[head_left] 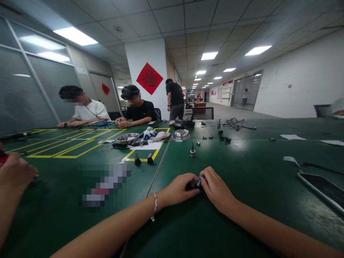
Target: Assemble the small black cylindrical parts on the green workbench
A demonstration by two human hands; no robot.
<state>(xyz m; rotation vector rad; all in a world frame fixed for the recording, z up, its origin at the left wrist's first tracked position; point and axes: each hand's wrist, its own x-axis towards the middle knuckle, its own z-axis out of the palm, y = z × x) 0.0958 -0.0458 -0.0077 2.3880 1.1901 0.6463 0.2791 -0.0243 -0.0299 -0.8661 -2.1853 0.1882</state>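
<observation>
My left hand [180, 190], with a silver bracelet at its wrist, is closed around a small black part with a shiny metal piece [199, 183]; its exact kind cannot be made out. From the other side, my right hand [216, 189] has its fingers bent and pressed against the same part, covering much of it. Both hands are low over the green table [242, 165]. Beyond them stands a metal fitting with a round base and thin upright stem [192, 151]. A small metal piece [198, 143] lies just behind it.
Two dark fittings [137, 159] stand left of the seam. Farther back are metal bowls [181, 135], gloves [149, 133] and loose fittings with cables [236, 123]. A phone-like device [322, 190] lies at right. Another person's hand [17, 172] reaches in at left; two people sit across.
</observation>
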